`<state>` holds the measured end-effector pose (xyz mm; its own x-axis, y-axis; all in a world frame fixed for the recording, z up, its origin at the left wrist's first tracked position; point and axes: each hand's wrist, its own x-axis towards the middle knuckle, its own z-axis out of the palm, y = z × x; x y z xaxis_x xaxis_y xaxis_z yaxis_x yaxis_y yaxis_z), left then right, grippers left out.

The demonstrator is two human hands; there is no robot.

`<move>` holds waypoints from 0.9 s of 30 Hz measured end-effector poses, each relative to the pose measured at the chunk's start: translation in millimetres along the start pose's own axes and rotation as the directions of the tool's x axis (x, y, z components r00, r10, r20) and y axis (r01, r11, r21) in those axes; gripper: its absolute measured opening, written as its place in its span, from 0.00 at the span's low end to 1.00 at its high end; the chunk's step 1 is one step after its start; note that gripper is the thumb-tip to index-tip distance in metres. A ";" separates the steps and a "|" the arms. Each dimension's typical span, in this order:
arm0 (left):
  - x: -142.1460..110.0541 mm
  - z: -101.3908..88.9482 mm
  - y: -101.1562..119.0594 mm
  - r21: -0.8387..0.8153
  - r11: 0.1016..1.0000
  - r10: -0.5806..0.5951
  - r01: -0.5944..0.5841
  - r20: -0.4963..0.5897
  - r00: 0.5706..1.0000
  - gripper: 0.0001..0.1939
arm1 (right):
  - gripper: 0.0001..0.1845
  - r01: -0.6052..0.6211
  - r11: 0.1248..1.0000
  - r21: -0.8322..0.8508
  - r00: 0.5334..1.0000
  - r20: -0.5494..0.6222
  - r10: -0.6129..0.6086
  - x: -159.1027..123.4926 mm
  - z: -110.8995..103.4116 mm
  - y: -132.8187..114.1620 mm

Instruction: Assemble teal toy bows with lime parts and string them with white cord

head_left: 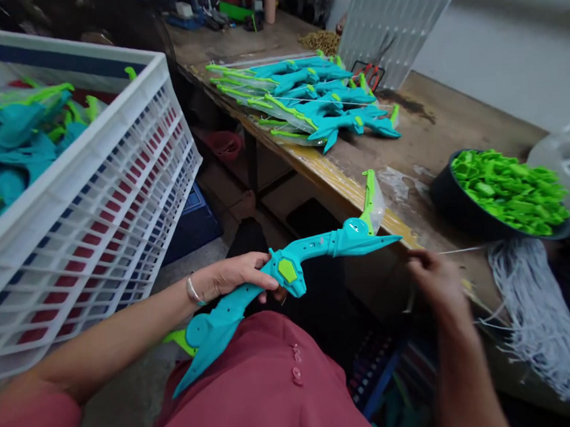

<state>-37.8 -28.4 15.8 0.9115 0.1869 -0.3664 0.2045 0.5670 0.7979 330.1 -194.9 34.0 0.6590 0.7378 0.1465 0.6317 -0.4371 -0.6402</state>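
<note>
My left hand (235,276) is closed around the middle of a turquoise toy bow (289,269) with lime-green trim, held across my lap with one tip by my red shirt and the other near the table edge. My right hand (436,280) is blurred by motion at the table's front edge, fingers curled in a pinch beside a bundle of white strings (534,312). A thin white string seems to run from it, but what it holds is too smeared to name.
A white plastic crate (92,209) full of turquoise bow parts stands at my left. Several finished bows (316,102) lie piled on the wooden table (436,129). A dark bowl (444,201) of green plastic pieces sits at the right, a clear bag beside it.
</note>
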 end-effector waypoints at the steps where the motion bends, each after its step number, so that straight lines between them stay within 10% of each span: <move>1: 6.3 -2.4 -1.8 -0.028 0.999 0.017 -0.016 0.014 1.000 0.18 | 0.16 0.024 0.999 0.044 0.999 0.048 -0.026 -16.6 21.6 -19.9; 8: 50.6 -23.4 -24.2 -0.239 0.968 -0.049 0.079 0.128 0.991 0.21 | 0.08 0.050 0.856 0.514 0.850 0.428 -0.307 -136.3 141.9 -95.9; 13: 46.2 -32.2 -31.8 -0.244 0.958 -0.115 0.149 0.149 0.982 0.17 | 0.03 -0.440 0.648 0.621 0.672 0.707 -0.222 -147.8 153.0 -91.3; 20: 29.8 -35.4 -44.4 -0.186 0.980 -0.080 0.072 -0.037 0.996 0.21 | 0.19 -0.785 0.391 0.481 0.468 0.873 -0.136 -134.1 176.7 -89.8; 27: 8.2 -48.9 -45.5 -0.382 0.919 -0.158 0.097 -0.133 0.978 0.25 | 0.18 -0.765 0.475 0.435 0.508 0.861 0.030 -134.2 193.4 -86.5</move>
<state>-57.1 -13.4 -46.9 0.8121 0.1996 -0.5484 0.1401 0.8455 0.5153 108.0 -156.6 -76.1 0.0022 0.8045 -0.5939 -0.3821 -0.5482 -0.7440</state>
